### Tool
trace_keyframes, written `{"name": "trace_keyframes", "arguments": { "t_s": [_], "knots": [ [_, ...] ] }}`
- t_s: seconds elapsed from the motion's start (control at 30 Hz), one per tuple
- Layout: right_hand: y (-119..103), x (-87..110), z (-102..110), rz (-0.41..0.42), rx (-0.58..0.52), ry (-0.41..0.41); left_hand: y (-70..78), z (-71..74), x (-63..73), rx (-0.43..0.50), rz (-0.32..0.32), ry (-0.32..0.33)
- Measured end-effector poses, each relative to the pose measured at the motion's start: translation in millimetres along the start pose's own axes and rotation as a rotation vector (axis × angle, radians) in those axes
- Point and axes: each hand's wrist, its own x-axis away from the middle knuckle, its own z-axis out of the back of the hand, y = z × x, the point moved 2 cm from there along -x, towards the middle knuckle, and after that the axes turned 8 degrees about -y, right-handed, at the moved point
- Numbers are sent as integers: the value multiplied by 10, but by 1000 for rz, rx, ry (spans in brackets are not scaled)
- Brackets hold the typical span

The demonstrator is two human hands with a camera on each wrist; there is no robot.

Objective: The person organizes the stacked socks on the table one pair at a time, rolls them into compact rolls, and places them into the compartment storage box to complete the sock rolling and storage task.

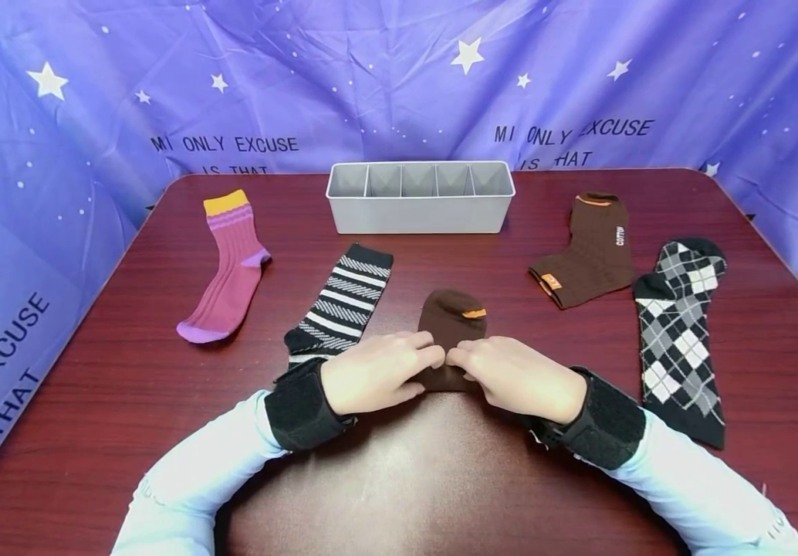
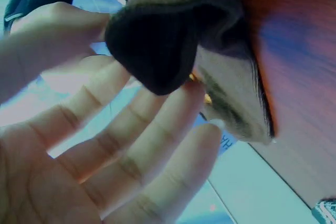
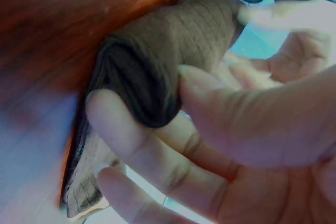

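At centre of table [image 1: 399,479], left hand [image 1: 385,369] and right hand [image 1: 520,378] pinching folded brown sock [image 1: 449,328], striped sock [image 1: 348,297] just left, second brown sock [image 1: 590,259] and argyle sock [image 1: 682,340] right, pink sock [image 1: 230,282] farther left, grey divided box [image 1: 420,215] behind

The hands [image 1: 380,371] partly hide the folded brown knit sock [image 1: 449,324]; at its ten o'clock, the striped black-and-white knit sock [image 1: 346,297] partly vanishes behind a black fabric wristband [image 1: 305,408].

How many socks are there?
5: a pink sock at far left, a striped sock partly hidden by the left hand, a folded brown sock held by it and the right hand, a flat brown sock and an argyle sock at right.
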Motion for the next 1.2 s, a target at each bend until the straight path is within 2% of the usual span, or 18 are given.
{"name": "trace_keyframes", "arguments": {
  "t_s": [0.1, 0.37, 0.63, 0.73, 0.93, 1.1, 1.2],
  "knots": [
    [7, 4, -2, 2, 17, 4, -4, -24, -5, 3, -1, -28],
    [-45, 43, 38, 46, 59, 124, -3, -81, -19, 54, -23, -63],
    [-84, 47, 10, 45, 24, 60, -15, -94, -30, 142, -43, -97],
    [-69, 43, 7, 40, 17, 49, -10, -77, -29, 120, -31, -70],
    [-53, 47, 23, 38, 47, 53, 41, -10, -27, 56, -41, 57],
    [-48, 42, 24, 35, 51, 56, 76, -24, -34, 29, -50, 30],
    [-42, 45, 30, 32, 21, 42, 73, -39, -37, 57, -45, 17]
  ]
}}
